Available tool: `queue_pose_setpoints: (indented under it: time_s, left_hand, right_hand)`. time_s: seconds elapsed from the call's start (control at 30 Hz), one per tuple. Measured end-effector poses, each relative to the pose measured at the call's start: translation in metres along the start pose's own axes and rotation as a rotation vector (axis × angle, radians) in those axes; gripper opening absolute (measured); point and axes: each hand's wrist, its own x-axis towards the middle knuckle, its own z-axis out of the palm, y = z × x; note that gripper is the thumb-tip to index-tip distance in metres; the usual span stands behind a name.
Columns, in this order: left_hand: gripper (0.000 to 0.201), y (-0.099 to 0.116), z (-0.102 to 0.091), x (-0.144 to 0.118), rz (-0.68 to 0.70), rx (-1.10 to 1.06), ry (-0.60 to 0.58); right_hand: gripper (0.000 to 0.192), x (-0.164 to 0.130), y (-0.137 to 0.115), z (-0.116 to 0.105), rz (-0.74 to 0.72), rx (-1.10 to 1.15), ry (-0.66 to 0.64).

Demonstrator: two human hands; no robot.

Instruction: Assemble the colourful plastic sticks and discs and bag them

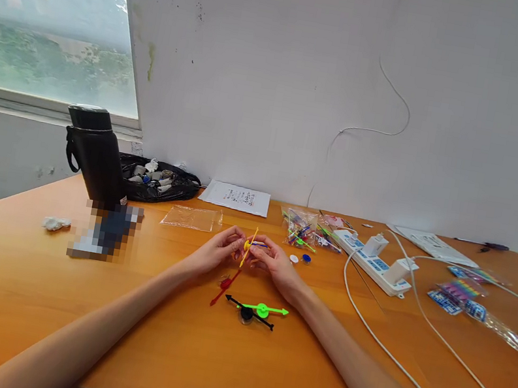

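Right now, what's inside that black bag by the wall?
The open black bag holds a heap of small grey and white pieces, maybe little bottles or caps, with a touch of blue. Anything deeper is covered by that heap and the bag's folds.

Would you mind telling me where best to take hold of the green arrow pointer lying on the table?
Probably pinch the green arrow pointer at its round hub from above: it lies flat, its shaft is thin, and the black pointer crosses close beside it.
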Motion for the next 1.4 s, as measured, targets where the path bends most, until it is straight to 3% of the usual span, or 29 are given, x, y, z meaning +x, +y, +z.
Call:
queue_pose_setpoints:
  time_s: [0.17, 0.43, 0.57, 0.83, 1.07, 1.4]
  left_hand:
    - [0.039, -0.004, -0.001, 0.002, 0.036, 0.072, 0.043]
    - [0.036, 0.006, 0.013, -0.006, -0.073, -0.058, 0.041]
    - [0.033, 0.01, 0.017, -0.007, -0.038, 0.011, 0.0]
    - [0.036, 0.01, 0.015, -0.009, -0.106, -0.039, -0.028]
    - [0.036, 0.01, 0.02, -0.012, -0.076, -0.133, -0.111]
    - [0.037, 0.011, 0.016, -0.013, -0.047, 0.115, -0.096]
  right_hand:
    - [0.04, -0.001, -0.002, 0.005, 0.041, 0.08, 0.046]
    - [0.042, 0.0, -0.002, 0.005, 0.1, 0.238, 0.06]
    - [0.046, 0.0, 0.0, 0.001, 0.095, 0.219, 0.062]
    - [0.044, 0.001, -0.002, -0.011, 0.056, -0.01, -0.034]
    - [0.042, -0.003, -0.008, -0.016, 0.08, -0.031, -0.124]
    - [0.032, -0.004, -0.005, -0.01, 0.162, 0.108, -0.139]
